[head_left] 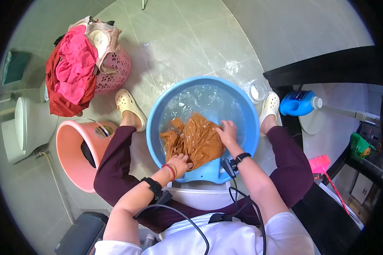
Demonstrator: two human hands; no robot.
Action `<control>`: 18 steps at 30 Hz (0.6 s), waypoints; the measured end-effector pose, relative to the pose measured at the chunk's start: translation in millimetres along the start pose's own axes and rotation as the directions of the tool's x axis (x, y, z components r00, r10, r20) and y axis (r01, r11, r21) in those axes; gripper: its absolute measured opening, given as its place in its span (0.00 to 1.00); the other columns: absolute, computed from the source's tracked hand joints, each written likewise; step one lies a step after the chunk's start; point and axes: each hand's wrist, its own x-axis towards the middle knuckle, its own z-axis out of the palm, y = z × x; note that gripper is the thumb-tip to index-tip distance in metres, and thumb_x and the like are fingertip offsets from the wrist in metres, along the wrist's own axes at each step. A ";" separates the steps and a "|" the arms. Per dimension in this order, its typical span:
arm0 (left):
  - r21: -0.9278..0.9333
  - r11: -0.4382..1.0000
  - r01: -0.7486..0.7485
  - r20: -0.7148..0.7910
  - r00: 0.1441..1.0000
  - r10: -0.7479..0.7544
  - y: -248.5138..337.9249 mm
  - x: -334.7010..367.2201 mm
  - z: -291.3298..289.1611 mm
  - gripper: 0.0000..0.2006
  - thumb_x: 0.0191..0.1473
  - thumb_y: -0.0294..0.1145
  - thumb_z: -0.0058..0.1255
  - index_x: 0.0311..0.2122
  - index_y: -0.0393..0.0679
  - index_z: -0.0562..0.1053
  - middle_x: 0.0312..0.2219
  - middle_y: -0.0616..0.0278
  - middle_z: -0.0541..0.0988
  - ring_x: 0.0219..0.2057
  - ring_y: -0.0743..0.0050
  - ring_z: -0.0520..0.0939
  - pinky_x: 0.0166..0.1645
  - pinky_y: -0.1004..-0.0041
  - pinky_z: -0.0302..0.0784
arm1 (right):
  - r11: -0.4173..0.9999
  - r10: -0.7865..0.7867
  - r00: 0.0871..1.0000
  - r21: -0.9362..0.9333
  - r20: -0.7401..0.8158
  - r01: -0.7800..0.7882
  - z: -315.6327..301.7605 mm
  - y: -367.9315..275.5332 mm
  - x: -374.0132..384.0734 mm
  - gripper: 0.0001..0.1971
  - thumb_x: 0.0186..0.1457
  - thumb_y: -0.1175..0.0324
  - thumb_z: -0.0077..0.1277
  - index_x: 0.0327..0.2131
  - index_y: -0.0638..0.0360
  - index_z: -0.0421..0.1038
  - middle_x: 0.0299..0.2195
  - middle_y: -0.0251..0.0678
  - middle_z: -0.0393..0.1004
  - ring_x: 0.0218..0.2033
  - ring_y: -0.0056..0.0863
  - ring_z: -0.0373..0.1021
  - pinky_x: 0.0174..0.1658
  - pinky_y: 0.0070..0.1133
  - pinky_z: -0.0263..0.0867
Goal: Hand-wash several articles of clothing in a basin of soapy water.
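Cloth (200, 140), brown and wet, is bunched in the near half of a blue basin (154, 138) holding water (200, 95). A fold is grasped by the left grip (178, 165), curled in beside the near rim. The cloth's right edge is touched by the loosely bent right grip (227, 134); whether fabric is pinched there cannot be told. The basin is flanked by cream clogs (127, 104); a clear jar (256, 91) is set between it and the right clog. Farther out, a peach bucket (74, 146) and a pink basket (117, 72) heaped with clothes (76, 63) are seen at left, a blue bottle (300, 103) at right.
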 end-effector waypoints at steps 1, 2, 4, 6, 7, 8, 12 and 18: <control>-0.003 1.000 0.010 0.006 1.000 -0.010 -1.0 -0.1 1.3 0.13 0.43 0.31 0.41 0.38 0.52 0.70 0.36 0.56 0.68 0.40 0.60 0.69 0.44 0.67 0.65 | 0.996 -0.003 0.995 -0.091 0.100 0.012 6.3 -18.8 7.7 0.16 0.41 0.66 0.52 0.37 0.53 0.67 0.41 0.42 0.63 0.43 0.39 0.60 0.47 0.30 0.57; -0.007 1.000 -0.008 0.008 1.000 0.008 -2.7 -0.2 3.6 0.13 0.43 0.30 0.41 0.38 0.52 0.70 0.36 0.56 0.67 0.40 0.60 0.69 0.44 0.67 0.65 | 0.983 0.002 0.980 -0.178 0.198 0.034 9.5 -30.7 11.6 0.17 0.41 0.66 0.52 0.39 0.53 0.66 0.41 0.42 0.65 0.41 0.40 0.62 0.46 0.31 0.58; -0.004 1.000 -0.031 0.030 0.999 0.031 -4.8 4.8 -3.3 0.14 0.43 0.31 0.42 0.39 0.51 0.69 0.38 0.55 0.67 0.41 0.59 0.68 0.45 0.67 0.65 | 0.972 0.079 0.942 -0.233 0.326 -0.001 19.8 -25.6 21.5 0.16 0.41 0.65 0.52 0.37 0.54 0.67 0.39 0.42 0.67 0.38 0.40 0.64 0.44 0.33 0.60; -0.025 1.000 -0.018 0.034 0.999 0.018 -5.4 5.6 -11.9 0.15 0.43 0.32 0.44 0.40 0.51 0.69 0.38 0.55 0.67 0.41 0.59 0.68 0.45 0.67 0.65 | 0.974 0.106 0.915 -0.224 0.389 -0.017 25.7 -7.5 32.5 0.11 0.41 0.64 0.52 0.30 0.58 0.70 0.28 0.44 0.72 0.29 0.38 0.69 0.35 0.33 0.65; -0.057 0.998 0.010 0.039 0.999 -0.008 -6.4 1.0 -12.6 0.15 0.42 0.32 0.45 0.40 0.51 0.69 0.38 0.56 0.67 0.41 0.59 0.68 0.45 0.67 0.64 | 0.994 0.089 0.958 0.030 0.273 -0.102 19.2 -4.4 36.1 0.09 0.41 0.66 0.51 0.28 0.58 0.71 0.25 0.42 0.73 0.26 0.35 0.69 0.33 0.30 0.65; -0.092 0.996 -0.003 -0.087 0.996 -0.005 -16.0 -3.9 0.3 0.17 0.41 0.33 0.48 0.41 0.50 0.68 0.37 0.55 0.67 0.41 0.58 0.68 0.44 0.66 0.65 | 0.946 0.110 0.982 0.288 0.153 -0.151 9.8 1.7 40.5 0.07 0.42 0.67 0.50 0.25 0.58 0.71 0.23 0.40 0.73 0.24 0.31 0.69 0.31 0.27 0.65; -0.230 0.961 0.156 -0.282 0.934 -0.219 -16.4 -10.4 -18.8 0.14 0.45 0.30 0.39 0.41 0.49 0.68 0.37 0.55 0.67 0.42 0.56 0.67 0.44 0.65 0.65 | 0.877 0.403 0.913 0.257 0.068 -0.406 -38.0 50.9 33.2 0.12 0.42 0.64 0.50 0.31 0.60 0.69 0.25 0.37 0.72 0.28 0.27 0.68 0.29 0.23 0.64; -0.081 0.996 0.046 -0.294 0.953 -0.068 -10.5 6.1 4.9 0.14 0.41 0.31 0.43 0.38 0.49 0.69 0.33 0.58 0.67 0.37 0.61 0.68 0.41 0.64 0.64 | 0.554 0.603 0.717 0.464 0.350 -0.692 10.7 12.3 -17.9 0.36 0.38 0.55 0.55 0.51 0.56 0.53 0.46 0.44 0.61 0.46 0.41 0.60 0.46 0.31 0.59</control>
